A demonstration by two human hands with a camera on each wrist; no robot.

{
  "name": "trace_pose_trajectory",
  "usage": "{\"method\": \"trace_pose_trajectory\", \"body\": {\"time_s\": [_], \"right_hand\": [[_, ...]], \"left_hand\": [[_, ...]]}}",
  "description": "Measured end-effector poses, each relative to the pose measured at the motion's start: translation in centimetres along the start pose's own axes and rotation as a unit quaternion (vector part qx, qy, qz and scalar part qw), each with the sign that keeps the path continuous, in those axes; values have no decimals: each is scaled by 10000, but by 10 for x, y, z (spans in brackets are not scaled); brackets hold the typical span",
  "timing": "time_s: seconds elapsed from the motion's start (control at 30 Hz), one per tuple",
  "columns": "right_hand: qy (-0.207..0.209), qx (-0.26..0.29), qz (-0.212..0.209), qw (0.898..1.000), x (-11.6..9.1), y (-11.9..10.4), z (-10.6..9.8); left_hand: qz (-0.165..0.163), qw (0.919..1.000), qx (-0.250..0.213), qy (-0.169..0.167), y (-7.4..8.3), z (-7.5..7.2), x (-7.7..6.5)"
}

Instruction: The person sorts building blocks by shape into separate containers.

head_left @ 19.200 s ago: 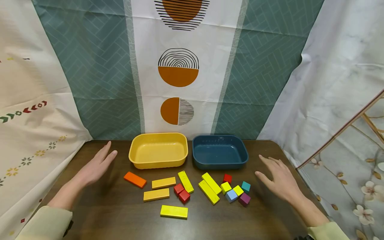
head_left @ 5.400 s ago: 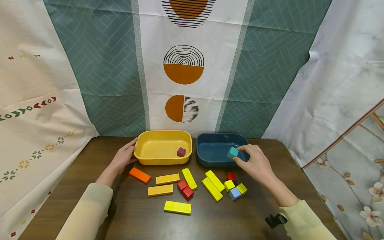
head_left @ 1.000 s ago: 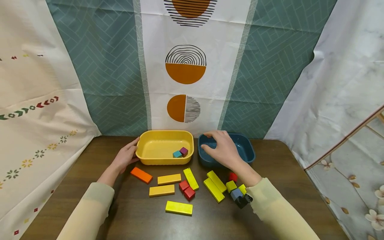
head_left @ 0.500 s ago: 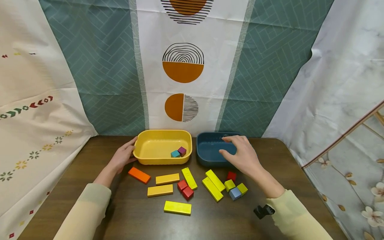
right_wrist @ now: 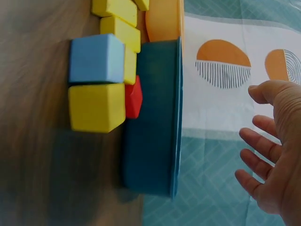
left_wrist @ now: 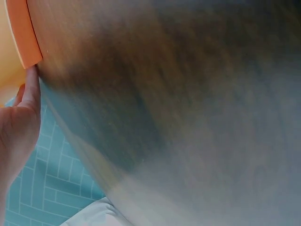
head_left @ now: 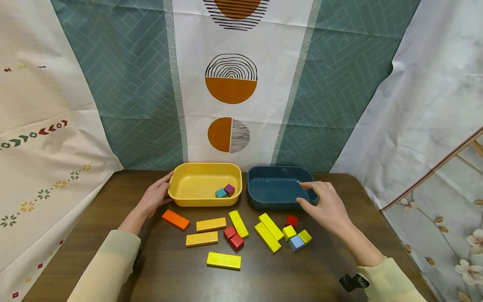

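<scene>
My left hand (head_left: 154,199) rests against the left end of the yellow tray (head_left: 203,203), fingers by the rim and thumb lower down; in the left wrist view the visible digits of the left hand (left_wrist: 21,117) are straight. A teal cube (head_left: 221,193) and a purple cube (head_left: 229,189) lie inside the tray's right side. My right hand (head_left: 327,205) hovers by the right end of the blue tray (head_left: 279,204), thumb and fingers apart, holding nothing. Below it sit a light-blue cube (head_left: 296,243), two yellow cubes (head_left: 289,232) and a red cube (head_left: 291,221).
Two yellow blocks (head_left: 267,237) lie side by side below the blue tray. Further left are an orange block (head_left: 175,219), two amber blocks (head_left: 201,239), two red cubes (head_left: 236,241) and two more yellow blocks (head_left: 224,260). A patterned curtain (head_left: 151,105) hangs behind the table.
The purple cube, then the teal cube, went from the right-hand group into the yellow tray. Over the last second my right hand has drawn back rightward, while my left stays at the yellow tray.
</scene>
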State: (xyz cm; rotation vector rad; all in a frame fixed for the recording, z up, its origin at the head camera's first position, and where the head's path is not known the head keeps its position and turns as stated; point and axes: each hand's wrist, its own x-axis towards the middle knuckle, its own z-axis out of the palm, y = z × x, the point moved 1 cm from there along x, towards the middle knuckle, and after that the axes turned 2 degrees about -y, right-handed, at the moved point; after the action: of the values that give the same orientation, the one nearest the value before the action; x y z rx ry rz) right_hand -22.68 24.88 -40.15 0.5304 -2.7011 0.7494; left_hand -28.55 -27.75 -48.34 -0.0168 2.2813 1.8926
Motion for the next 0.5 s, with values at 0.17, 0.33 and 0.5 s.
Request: {"method": "trace_pose_trajectory", "body": {"time_s": [0.17,0.33,0.5], "right_hand": [[153,-99,-53,9998,-14,11,-5],[199,-130,-32,9997,-26,20,-9],[249,-170,-7,9995,-35,27,-10]], "left_hand": [[8,10000,18,5,0,1,0],[19,10000,13,9,0,2,0],[-21,10000,0,21,-1,1,0]]}}
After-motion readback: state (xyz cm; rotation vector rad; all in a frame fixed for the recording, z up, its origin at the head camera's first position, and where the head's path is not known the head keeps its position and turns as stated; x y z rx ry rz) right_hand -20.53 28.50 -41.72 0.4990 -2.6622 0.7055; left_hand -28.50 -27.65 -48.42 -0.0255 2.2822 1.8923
